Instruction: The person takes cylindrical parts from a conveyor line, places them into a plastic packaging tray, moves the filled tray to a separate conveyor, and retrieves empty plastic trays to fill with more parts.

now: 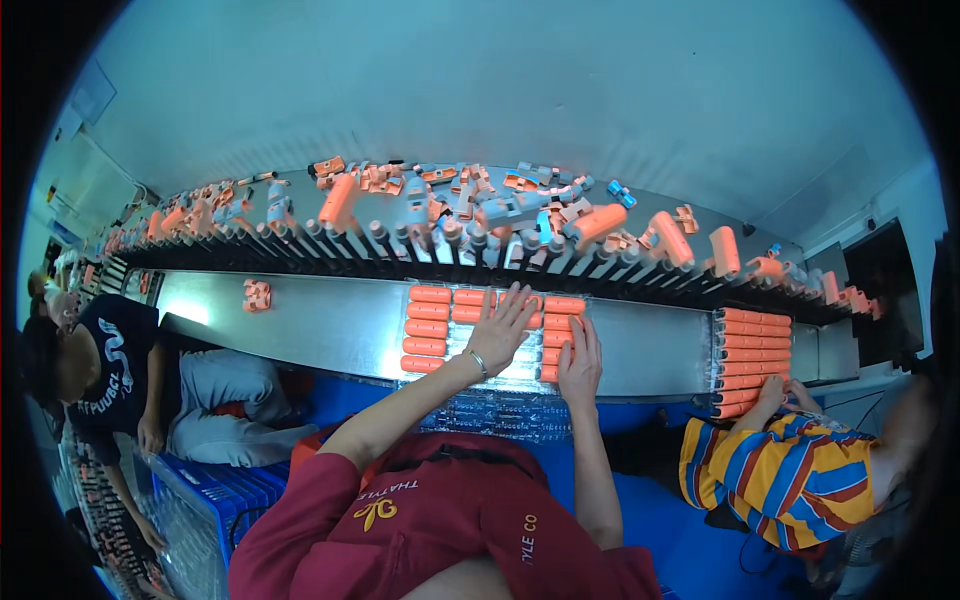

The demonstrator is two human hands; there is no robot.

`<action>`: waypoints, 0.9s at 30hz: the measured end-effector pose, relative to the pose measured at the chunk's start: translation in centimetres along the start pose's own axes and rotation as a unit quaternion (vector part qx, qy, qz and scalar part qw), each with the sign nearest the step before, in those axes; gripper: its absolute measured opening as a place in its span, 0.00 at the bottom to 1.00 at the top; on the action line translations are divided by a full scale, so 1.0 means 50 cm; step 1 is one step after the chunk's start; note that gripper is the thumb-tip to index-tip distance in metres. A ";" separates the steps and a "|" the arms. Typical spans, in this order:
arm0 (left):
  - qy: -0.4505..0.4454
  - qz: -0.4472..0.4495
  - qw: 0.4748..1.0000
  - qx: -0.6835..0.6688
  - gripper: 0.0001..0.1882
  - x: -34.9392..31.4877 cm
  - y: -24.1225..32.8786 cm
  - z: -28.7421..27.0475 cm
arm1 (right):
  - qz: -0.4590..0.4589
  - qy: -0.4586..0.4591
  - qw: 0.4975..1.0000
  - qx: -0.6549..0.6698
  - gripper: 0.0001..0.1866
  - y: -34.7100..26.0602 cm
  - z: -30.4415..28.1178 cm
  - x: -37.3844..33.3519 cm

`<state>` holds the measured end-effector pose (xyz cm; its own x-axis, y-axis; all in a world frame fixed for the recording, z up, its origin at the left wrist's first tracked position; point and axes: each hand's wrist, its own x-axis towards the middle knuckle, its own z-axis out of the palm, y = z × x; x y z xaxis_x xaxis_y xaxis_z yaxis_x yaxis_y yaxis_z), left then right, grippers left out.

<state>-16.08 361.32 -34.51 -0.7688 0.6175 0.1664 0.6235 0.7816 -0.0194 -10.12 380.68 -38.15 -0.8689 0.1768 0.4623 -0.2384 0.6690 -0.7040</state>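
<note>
A clear plastic tray lies on the metal bench in front of me, with rounded oblong orange plastic pieces in columns. The left and right columns hold several pieces each, while the lower middle is bare. My left hand lies flat over the upper middle pieces, fingers spread, partly hiding them. At the right column, my right hand has its fingers stretched upward beside the orange pieces. Its fingertips appear to touch one; nothing is visibly gripped in either hand.
Behind the tray runs a rack of dark upright posts, with orange and grey parts on and behind it. An orange part lies on the bench at left. Co-workers sit both sides; the right one touches a filled tray.
</note>
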 end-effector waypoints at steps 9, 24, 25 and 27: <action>0.143 0.126 0.936 -0.295 0.21 0.145 0.195 -0.188 | -0.002 0.007 1.000 0.000 0.25 0.117 -0.085 0.007; 0.007 0.049 0.998 -0.028 0.16 0.466 0.215 -0.309 | 0.015 -0.012 1.000 0.000 0.24 0.283 -0.247 0.019; 0.039 0.042 0.998 -0.036 0.17 0.448 0.221 -0.309 | 0.018 -0.014 1.000 0.002 0.24 0.298 -0.259 0.017; 0.142 0.078 0.987 -0.022 0.19 0.420 0.222 -0.297 | 0.008 -0.008 1.000 0.006 0.25 0.322 -0.282 0.026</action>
<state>-23.21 381.67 -16.61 -0.5960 0.6753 0.4344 0.7417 0.6702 -0.0241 -8.97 401.86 -41.29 -0.8793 0.1770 0.4421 -0.2284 0.6580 -0.7176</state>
